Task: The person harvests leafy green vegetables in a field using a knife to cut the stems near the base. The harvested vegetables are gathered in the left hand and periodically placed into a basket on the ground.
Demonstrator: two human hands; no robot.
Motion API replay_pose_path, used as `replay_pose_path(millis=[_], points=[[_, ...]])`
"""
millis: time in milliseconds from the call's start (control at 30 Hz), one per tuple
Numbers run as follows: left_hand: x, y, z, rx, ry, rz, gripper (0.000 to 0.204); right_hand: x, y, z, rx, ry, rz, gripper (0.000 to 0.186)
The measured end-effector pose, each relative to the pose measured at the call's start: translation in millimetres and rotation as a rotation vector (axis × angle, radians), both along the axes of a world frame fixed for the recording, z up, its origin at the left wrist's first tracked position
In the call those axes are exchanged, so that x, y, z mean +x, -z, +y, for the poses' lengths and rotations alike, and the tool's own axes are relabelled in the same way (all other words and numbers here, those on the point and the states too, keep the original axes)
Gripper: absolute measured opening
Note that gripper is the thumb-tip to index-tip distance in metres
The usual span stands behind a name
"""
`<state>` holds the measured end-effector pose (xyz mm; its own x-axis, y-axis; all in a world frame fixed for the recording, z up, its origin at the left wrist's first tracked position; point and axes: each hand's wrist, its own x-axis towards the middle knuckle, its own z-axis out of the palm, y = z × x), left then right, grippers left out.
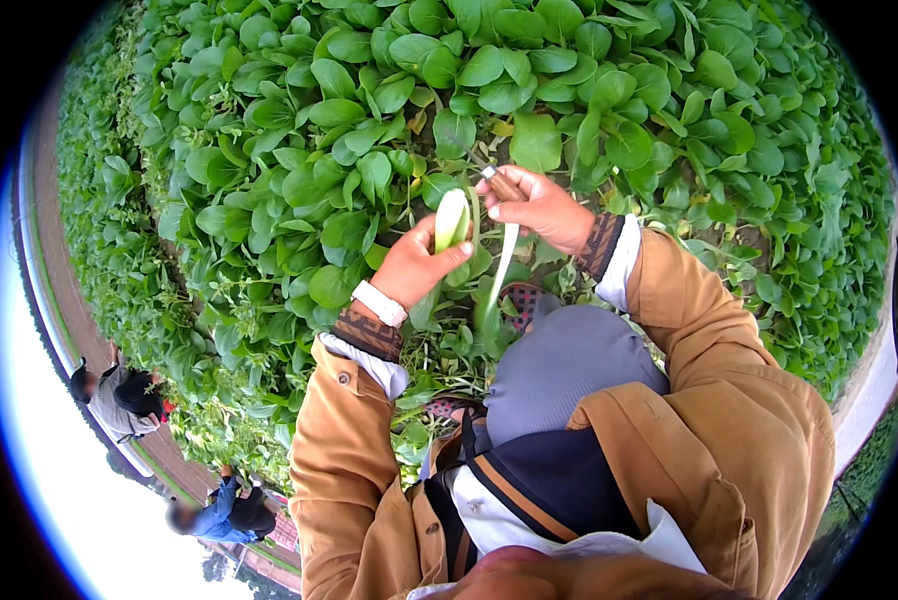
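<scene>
White-based, green leafy vegetable (451,220) sits in the closed fingers of the left hand (417,265), pale end up, over dense round-leaved green plants (299,180). Beside it, I see the right hand's (544,212) fingers gripping a brown wooden-handled knife (506,188); a long pale stalk (503,262) hangs below.

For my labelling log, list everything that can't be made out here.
All in the head view:
Wooden-handled tool in the right grip: far end, lost against leaves.
White-based vegetable: lower part, covered by the left grip.
Hanging pale stalk: lower end, blurred.
Patterned shoe: partly hidden by the grey trousers.
Blue-clad person: finger details, too small.
</scene>
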<state>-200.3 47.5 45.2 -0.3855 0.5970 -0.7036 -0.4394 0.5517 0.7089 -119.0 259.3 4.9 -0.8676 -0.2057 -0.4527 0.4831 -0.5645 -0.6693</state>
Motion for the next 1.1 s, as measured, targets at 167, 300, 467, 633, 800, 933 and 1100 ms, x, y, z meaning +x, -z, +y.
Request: replay_pose_path(millis=[167,300,467,633,800,933,1100], points=[[19.1,8.6,3.5,0.106,0.072,-0.063,0.039,1.3,4.8,-3.6,-0.001,-0.089,0.023,0.031],[10.7,-2.4,17.7,-0.185,0.319,0.234,0.038,4.3,21.4,-2.6,0.931,0.128,0.189,0.029],[-18.4,10.0,39.6,-0.134,0.42,0.964,0.038,3.7,10.6,9.3,1.37,0.212,0.348,0.033],[-53.4,44.7,9.5,-0.728,0.679,1.039,0.029,-26.0,-7.7,-27.2,0.918,0.04,0.279,0.037],[-48.4,65.0,-31.1,-0.754,0.79,1.028,0.021,-29.5,93.2,-35.9,1.264,-0.322,0.281,0.047],[-48.1,59.9,-26.6,-0.866,0.755,0.923,0.026,-33.9,91.7,-44.4,1.283,-0.255,0.419,0.051],[-46.8,57.1,-21.5,-0.83,0.682,0.896,0.037,-52.8,105.5,-50.0,1.389,-0.34,0.399,0.058]])
